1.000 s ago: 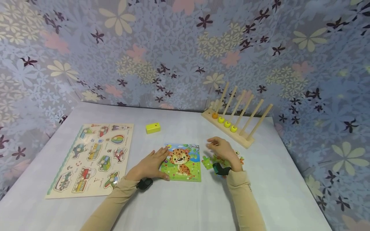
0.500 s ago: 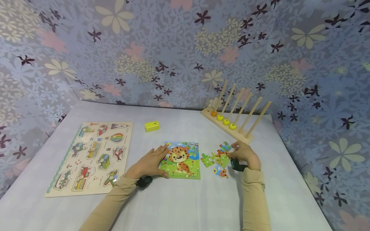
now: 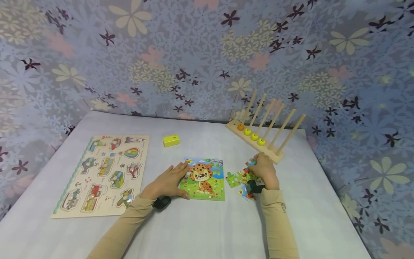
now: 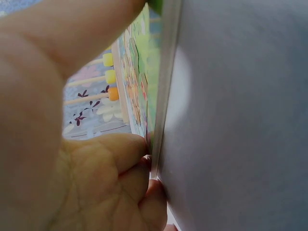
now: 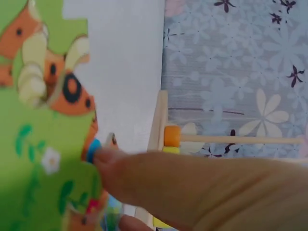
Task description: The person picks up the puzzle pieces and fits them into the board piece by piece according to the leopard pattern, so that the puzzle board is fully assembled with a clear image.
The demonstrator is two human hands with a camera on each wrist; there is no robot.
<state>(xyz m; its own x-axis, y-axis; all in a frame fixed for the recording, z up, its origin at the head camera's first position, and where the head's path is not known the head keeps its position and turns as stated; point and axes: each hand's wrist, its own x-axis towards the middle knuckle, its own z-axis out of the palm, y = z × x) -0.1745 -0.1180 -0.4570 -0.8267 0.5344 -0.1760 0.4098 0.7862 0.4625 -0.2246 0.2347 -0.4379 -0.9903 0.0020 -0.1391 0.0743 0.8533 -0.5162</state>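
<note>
A square jigsaw board with a smiling leopard picture lies in the middle of the table. Along its left side rests my left hand, fingers spread and thumb by the near corner; the left wrist view shows the fingers against its edge. My right hand is over the loose pieces on the right, thumb and finger pinching a blue-and-orange puzzle piece, partly hidden. Around it lie a green puzzle piece and a blue one. In the right wrist view the thumb touches a blue tab.
On the left lies a wooden peg puzzle with vehicle pictures. A yellow block sits behind the leopard board. The wooden bead rack, with upright pegs and several beads, stands at the back right, close to my right hand. A flowered backdrop closes the table's rear.
My right hand went right across the loose pieces, then came back slightly left and forward onto the upper piece. My left hand has stayed on the leopard board.
</note>
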